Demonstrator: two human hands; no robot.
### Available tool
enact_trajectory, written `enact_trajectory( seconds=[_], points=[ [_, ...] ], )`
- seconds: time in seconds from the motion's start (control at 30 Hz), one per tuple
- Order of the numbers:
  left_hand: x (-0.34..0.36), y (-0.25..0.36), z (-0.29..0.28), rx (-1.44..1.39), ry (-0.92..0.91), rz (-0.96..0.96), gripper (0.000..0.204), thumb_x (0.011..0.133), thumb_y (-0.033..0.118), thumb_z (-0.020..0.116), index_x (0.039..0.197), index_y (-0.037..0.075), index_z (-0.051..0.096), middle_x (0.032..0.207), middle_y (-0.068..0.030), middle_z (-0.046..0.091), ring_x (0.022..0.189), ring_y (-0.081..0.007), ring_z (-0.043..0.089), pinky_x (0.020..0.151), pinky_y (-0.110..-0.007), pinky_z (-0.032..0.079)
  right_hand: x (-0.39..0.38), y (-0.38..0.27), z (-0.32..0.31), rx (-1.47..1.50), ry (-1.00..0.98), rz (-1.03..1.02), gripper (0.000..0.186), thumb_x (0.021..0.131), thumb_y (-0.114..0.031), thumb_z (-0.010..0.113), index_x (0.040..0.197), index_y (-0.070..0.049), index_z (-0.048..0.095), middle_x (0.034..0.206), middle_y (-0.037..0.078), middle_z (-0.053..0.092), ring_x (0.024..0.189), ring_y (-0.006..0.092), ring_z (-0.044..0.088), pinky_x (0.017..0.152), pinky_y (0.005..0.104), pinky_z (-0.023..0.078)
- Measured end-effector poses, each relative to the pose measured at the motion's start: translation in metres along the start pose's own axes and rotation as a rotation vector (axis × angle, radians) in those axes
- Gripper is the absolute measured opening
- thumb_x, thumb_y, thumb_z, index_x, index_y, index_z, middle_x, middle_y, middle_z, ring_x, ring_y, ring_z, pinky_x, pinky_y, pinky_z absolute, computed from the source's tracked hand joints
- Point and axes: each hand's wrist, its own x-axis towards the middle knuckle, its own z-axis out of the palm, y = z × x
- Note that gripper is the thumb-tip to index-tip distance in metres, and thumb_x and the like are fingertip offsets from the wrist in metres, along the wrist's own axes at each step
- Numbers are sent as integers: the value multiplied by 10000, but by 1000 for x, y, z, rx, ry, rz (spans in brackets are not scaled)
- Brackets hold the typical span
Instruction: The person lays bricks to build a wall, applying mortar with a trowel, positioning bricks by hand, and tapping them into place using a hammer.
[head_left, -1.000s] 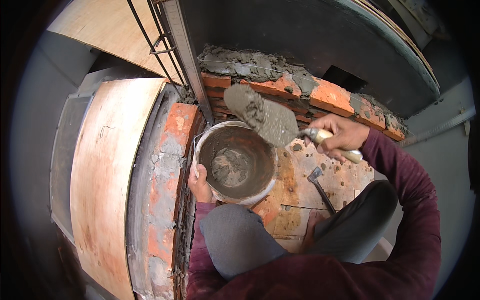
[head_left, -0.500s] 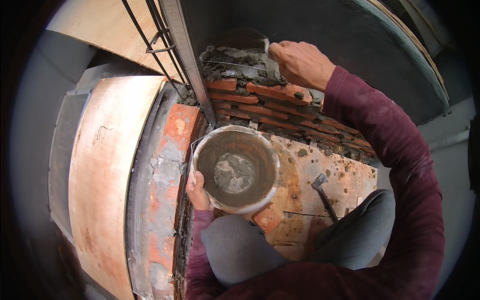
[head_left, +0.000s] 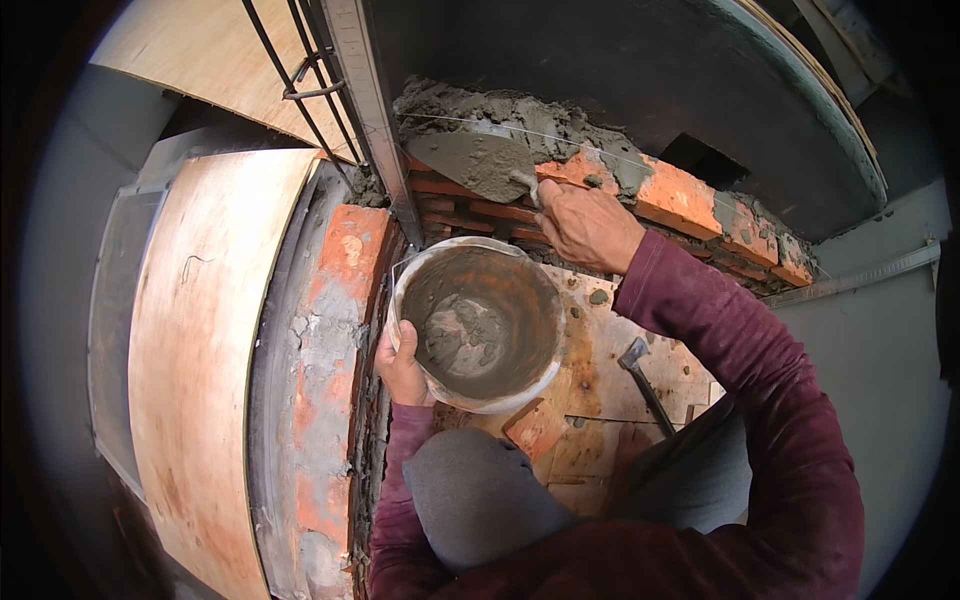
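My left hand [head_left: 402,368] grips the left rim of a round bucket [head_left: 548,375], its thumb over the edge. Inside, grey mortar [head_left: 462,335] lies at the bottom. Above the bucket, my right hand [head_left: 588,228] is closed round the handle of a trowel [head_left: 475,165]. The blade, coated with mortar, is against the face of the brick wall [head_left: 680,198], just below its top course. Rough mortar [head_left: 520,110] covers the wall's top at the left, under a thin taut string [head_left: 600,148].
A hammer [head_left: 648,388] and a loose brick [head_left: 535,428] lie on the mortar-spotted boards [head_left: 590,390] by my knees. Upright at the wall's left end stand a metal straightedge [head_left: 372,110] and steel rods [head_left: 300,90]. Another brick wall [head_left: 335,400] and plywood [head_left: 215,350] line the left.
My right hand has come down toward me with the trowel, from the wall's top to its near face. The bucket has shifted slightly right and up with my left hand.
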Motion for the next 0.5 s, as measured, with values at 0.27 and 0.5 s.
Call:
enact_trajectory(
  seconds=[0.27, 0.5],
  points=[
    [-4, 3, 1, -5, 50, 80, 402, 995, 158, 600, 1337, -43, 542, 1244, -118, 631, 1063, -180, 611, 948, -316, 476, -33, -21, -30, 433, -1, 106, 368, 997, -281, 480, 920, 78, 501, 791, 268, 603, 777, 421, 626, 738, 496, 463],
    [-20, 6, 6, 6, 30, 51, 386, 968, 75, 596, 1327, -51, 532, 1252, -140, 624, 1080, -207, 630, 930, -345, 510, 6, 5, -55, 440, -230, 361, 386, 1015, -321, 473, 928, 51, 531, 748, 140, 563, 550, 225, 615, 499, 365, 485]
  ],
)
